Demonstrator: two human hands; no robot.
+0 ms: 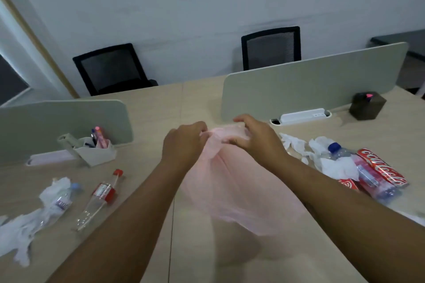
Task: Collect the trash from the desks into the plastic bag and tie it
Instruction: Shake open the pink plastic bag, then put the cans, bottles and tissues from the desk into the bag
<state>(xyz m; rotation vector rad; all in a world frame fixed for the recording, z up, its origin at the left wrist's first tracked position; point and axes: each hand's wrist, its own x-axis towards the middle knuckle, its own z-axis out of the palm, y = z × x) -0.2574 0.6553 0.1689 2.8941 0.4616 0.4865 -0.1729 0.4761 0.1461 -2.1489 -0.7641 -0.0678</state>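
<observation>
A thin pink plastic bag (234, 188) hangs above the middle of the desk. My left hand (184, 145) and my right hand (255, 138) both pinch its top edge. On the left lie a clear bottle with a red cap (99, 197), a crushed water bottle (59, 204) and crumpled white tissues (20, 234). On the right lie a blue-capped water bottle (358, 167), red cola cans (381, 167) and white tissues (331, 163).
Grey divider panels stand at the left (62, 126) and right (310, 85). A white pen holder (94, 151), a white power strip (301, 116) and a dark box (366, 105) sit near them. Two black chairs (112, 69) stand behind the desk.
</observation>
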